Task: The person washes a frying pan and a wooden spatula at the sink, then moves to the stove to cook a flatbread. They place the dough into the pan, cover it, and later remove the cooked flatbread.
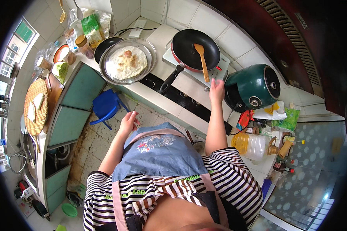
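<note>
My right hand is at the front edge of a white induction cooktop, close to its lit red display. Its fingers are slightly apart and nothing shows in them; whether they touch the panel is unclear. A black frying pan with a red outside sits on the cooktop, its handle angled toward me. Inside leans a wooden spatula, its handle end over the rim near my right hand. My left hand hangs empty beside my blue apron, fingers loosely curled and thumb apart.
A metal tray holding a pale flatbread overlaps another black pan. Right of the cooktop stands a green air fryer. A blue plastic stool is on the floor. Left are a round board and sink.
</note>
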{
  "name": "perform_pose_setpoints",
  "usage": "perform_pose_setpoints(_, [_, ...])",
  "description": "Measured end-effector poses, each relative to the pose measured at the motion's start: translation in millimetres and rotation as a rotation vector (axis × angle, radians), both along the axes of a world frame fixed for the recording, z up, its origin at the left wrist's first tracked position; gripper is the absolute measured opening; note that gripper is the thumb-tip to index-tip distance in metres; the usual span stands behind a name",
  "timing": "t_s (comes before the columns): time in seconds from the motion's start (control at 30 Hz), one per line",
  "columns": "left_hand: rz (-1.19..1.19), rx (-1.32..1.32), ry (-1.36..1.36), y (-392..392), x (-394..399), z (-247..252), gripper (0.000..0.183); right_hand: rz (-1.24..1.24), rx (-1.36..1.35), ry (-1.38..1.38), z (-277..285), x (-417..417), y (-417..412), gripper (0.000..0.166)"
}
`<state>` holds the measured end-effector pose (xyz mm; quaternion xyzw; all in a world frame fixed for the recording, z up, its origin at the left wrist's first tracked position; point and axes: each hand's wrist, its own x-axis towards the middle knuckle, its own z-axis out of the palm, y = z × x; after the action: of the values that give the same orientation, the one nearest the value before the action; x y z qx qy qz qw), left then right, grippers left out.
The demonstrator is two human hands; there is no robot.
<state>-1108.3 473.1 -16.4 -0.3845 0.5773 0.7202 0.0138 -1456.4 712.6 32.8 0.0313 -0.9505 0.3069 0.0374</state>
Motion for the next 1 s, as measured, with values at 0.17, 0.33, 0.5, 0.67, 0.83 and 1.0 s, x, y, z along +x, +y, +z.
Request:
perform_pose_setpoints(0.17, [-0.029, 0.010, 0.002, -4, -4, 12, 0.040, 0.243, 0.264, 0.075, 32, 1, -43, 0.055])
perform_pose_setpoints(0.33, [-0.019, 0.008, 0.019, -13, 1, 13, 0.041, 0.291, 0.505, -0.063, 27, -25, -56, 0.054])
perform_pose_setpoints(0.5, [-0.019, 0.030, 0.000, -16, 7, 10, 0.040, 0.310, 0.547, 0.016, 46, -48, -79, 0.043])
perform_pose_setpoints(0.67, [-0.011, 0.017, 0.014, -20, 10, 15, 0.040, 0.438, 0.542, 0.062, 62, -18, -89, 0.033])
perform_pose_setpoints(0.83, [0.026, 0.019, 0.008, -25, 22, 9, 0.039, 0.530, 0.526, -0.020, 108, 41, -51, 0.031])
perform_pose_setpoints(1.0, [0.022, 0.029, 0.018, -27, 23, 13, 0.039, 0.420, 0.469, 0.116, 91, -27, -67, 0.031])
